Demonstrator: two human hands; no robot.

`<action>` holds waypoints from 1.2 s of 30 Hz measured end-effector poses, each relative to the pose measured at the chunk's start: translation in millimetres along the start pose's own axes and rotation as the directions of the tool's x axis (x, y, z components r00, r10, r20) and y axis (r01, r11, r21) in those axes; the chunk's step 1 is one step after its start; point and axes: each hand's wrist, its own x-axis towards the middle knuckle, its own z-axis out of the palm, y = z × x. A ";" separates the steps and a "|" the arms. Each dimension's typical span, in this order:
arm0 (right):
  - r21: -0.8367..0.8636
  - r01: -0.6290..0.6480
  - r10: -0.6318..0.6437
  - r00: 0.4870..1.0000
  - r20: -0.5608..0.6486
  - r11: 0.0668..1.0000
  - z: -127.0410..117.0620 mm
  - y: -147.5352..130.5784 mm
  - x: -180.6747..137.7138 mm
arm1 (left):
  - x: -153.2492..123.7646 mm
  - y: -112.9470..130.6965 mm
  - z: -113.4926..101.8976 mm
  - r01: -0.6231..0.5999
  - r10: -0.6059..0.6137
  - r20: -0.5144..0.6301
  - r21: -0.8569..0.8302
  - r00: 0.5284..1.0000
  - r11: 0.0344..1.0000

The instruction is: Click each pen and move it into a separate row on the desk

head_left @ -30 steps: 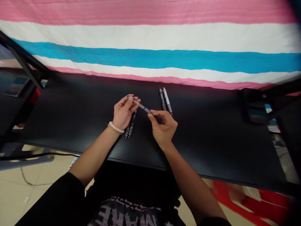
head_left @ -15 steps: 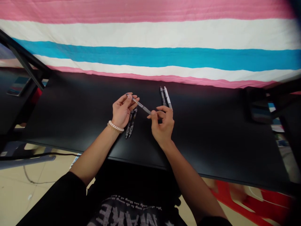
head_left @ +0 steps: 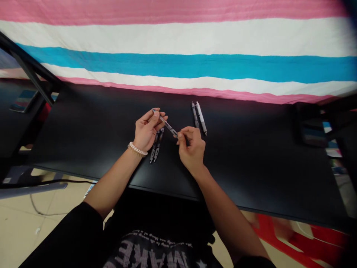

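An indoor workspace, whether in a home or an office cannot be told. A long black desk (head_left: pixel 251 167) runs across it, with a striped cloth (head_left: pixel 178 39) along the far side and dark bars (head_left: pixel 30 76) at the left end. Underneath show a pale tiled floor (head_left: pixel 16 219) and a black cable (head_left: pixel 47 182).

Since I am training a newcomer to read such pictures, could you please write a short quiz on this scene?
1. True or false: the left hand and right hand both hold one slim clear-and-grey pen.
2. How many other slim pens lie on the flat black table?
3. Which wrist wears the white twisted bracelet: A) left, B) right?

Key: 1 true; 2 four; 3 A.
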 end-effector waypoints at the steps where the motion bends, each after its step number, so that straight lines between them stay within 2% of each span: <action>1: -0.001 -0.007 0.007 1.000 0.015 1.000 -0.2 0.6 0.2 | -0.3 0.8 0.7 0.000 0.000 0.018 -0.005 1.000 1.000; 4: -0.028 0.017 -0.015 0.997 0.073 0.999 0.1 0.9 0.6 | -1.8 5.0 5.3 0.015 -0.014 0.040 -0.038 0.999 0.999; 9: -0.056 0.124 -0.115 0.983 0.146 0.991 5.7 -1.8 -4.4 | -5.8 16.1 13.5 0.142 -0.138 0.041 -0.127 0.990 0.982; 14: -0.039 0.180 -0.165 0.954 0.250 0.983 12.2 -1.7 -12.4 | -9.5 23.8 11.9 0.188 -0.195 0.003 -0.283 0.981 0.941; 17: -0.035 0.197 -0.181 0.946 0.268 0.980 14.7 -1.3 -14.4 | -10.4 25.2 9.6 0.198 -0.213 -0.006 -0.341 0.977 0.919; 20: -0.045 0.212 -0.193 0.946 0.260 0.976 15.8 -1.7 -14.2 | -9.7 24.0 9.8 0.193 -0.194 0.032 -0.352 0.980 0.916; 23: -0.078 0.195 -0.176 0.962 0.207 0.978 14.7 -1.3 -11.1 | -6.9 20.0 11.7 0.198 -0.183 0.079 -0.296 0.980 0.934; 27: -0.192 0.070 -0.069 0.998 0.013 0.979 4.3 6.4 0.5 | -1.5 13.7 10.4 0.207 -0.190 0.118 -0.157 0.975 0.966; 29: -0.291 0.007 -0.030 0.997 -0.074 0.957 -4.7 13.4 8.1 | 1.0 11.9 7.0 0.173 -0.164 0.091 -0.108 0.982 0.979; 33: -0.504 -0.056 -0.037 0.984 -0.173 0.862 -18.2 22.2 17.2 | 4.7 11.6 -0.2 0.055 -0.056 -0.010 -0.099 0.998 0.994; 35: -0.553 -0.036 -0.079 0.980 -0.183 0.832 -18.0 20.0 16.3 | 5.8 12.3 -1.9 0.010 -0.017 -0.050 -0.125 0.999 0.992; 36: -0.545 0.005 -0.102 0.984 -0.147 0.838 -16.2 17.3 14.6 | 6.2 12.7 -2.2 0.000 -0.009 -0.067 -0.138 0.998 0.990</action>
